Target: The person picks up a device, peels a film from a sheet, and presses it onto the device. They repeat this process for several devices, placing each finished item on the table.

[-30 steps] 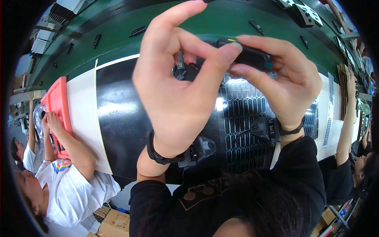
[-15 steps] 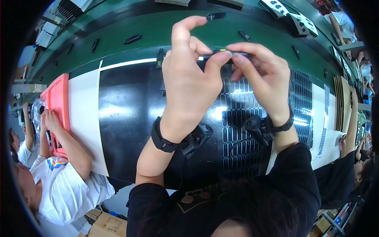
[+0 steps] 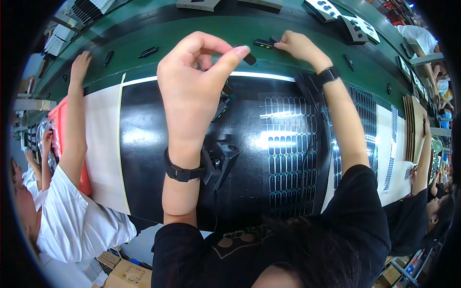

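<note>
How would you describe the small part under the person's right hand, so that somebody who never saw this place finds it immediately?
Start at the green conveyor belt along the far edge of the black work mat. Follow it to the right hand, which reaches out onto the belt. Just left of its fingers lies a small flat black part; unlike the plain black pieces further left, it shows a tiny yellow mark.

Factory line, green conveyor belt [image 3: 201,26], seated workers

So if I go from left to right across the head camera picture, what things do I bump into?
A red tray → a co-worker's arm in a white sleeve → the white sheet → the person's left hand → the sheet of small dark oval stickers → the person's right hand → a stack of brown cards.
</note>
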The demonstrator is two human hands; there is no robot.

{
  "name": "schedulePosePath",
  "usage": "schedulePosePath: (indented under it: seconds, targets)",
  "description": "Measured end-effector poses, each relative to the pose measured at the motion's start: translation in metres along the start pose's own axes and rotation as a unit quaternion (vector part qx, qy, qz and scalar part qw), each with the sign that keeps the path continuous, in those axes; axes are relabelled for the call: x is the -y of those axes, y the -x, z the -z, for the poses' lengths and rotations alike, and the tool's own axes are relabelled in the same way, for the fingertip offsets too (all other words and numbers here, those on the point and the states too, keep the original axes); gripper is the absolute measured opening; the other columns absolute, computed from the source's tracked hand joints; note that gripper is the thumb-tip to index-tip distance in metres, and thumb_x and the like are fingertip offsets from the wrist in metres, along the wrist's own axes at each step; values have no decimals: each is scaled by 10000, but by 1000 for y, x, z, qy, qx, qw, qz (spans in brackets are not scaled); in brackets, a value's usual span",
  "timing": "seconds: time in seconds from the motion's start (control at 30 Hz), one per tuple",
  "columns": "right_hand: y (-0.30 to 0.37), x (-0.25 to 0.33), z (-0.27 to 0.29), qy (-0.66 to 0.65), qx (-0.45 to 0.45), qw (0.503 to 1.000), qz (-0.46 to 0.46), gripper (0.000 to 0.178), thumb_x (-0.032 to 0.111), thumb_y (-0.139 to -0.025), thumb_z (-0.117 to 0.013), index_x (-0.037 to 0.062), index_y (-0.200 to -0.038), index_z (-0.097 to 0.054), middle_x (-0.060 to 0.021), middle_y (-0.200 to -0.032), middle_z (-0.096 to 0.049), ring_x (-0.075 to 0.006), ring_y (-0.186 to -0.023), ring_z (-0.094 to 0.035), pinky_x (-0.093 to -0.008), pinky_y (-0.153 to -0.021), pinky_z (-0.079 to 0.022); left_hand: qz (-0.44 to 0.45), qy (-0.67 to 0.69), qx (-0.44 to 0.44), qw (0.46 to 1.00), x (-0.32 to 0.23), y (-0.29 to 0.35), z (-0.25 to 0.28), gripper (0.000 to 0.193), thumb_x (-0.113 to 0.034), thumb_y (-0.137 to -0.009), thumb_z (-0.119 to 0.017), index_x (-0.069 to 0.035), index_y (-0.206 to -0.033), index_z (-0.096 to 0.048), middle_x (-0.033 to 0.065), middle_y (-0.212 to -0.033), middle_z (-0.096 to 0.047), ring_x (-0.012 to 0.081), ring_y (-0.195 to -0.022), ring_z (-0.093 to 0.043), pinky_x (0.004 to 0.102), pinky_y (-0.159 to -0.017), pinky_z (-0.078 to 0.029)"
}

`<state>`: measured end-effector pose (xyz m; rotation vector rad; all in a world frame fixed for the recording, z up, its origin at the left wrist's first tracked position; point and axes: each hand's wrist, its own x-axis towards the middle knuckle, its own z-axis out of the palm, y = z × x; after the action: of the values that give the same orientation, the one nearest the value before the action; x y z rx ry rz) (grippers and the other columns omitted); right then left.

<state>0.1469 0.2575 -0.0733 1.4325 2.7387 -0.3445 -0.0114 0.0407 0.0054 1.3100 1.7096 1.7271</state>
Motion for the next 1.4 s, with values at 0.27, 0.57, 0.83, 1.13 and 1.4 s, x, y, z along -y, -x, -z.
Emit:
schedulePosePath:
  seconds: [0.27,0.57,0.83,1.13,1.4]
  targets:
    - [55,53,31,-446,-21,888,110,253,87,-751,-605,-42,-941,-498,-95,-793,-588,-137,-692,-588,-214,-613,-471,32,101,66,992,-18,5,9,102,17,-696,-628,22,-780,-570,6,-661,-558,24,-577,-458,129,-521,-325]
    - [144,105,66,-524,-151,804,240,310,-85,-677,-615,-82,-965,-499,-152,-883,-578,-170,-733,-597,-243,-622,-521,62,226,54,971,-39,21,6,78,61,-711,-583,34,-779,-558,92,-771,-600,111,-697,-562,179,-665,-424]
    - [158,110,75,-442,-168,846,246,289,-116,-637,-630,-101,-912,-542,-140,-864,-574,-177,-741,-593,-249,-646,-524,63,185,79,977,-38,22,7,68,64,-702,-593,25,-742,-554,90,-746,-603,109,-666,-563,185,-641,-433]
    - [165,109,77,-398,-174,872,226,307,-111,-632,-638,-97,-925,-548,-129,-854,-577,-168,-751,-588,-245,-649,-519,-4,99,69,993,-37,25,1,86,60,-690,-615,22,-727,-547,71,-707,-595,76,-623,-539,153,-594,-413]
    - [163,109,77,-460,-154,852,196,295,-108,-654,-620,-90,-939,-546,-124,-848,-585,-165,-731,-593,-241,-663,-505,83,9,151,985,-25,14,-2,75,-34,-746,-606,11,-766,-551,12,-653,-558,45,-581,-494,132,-546,-366]
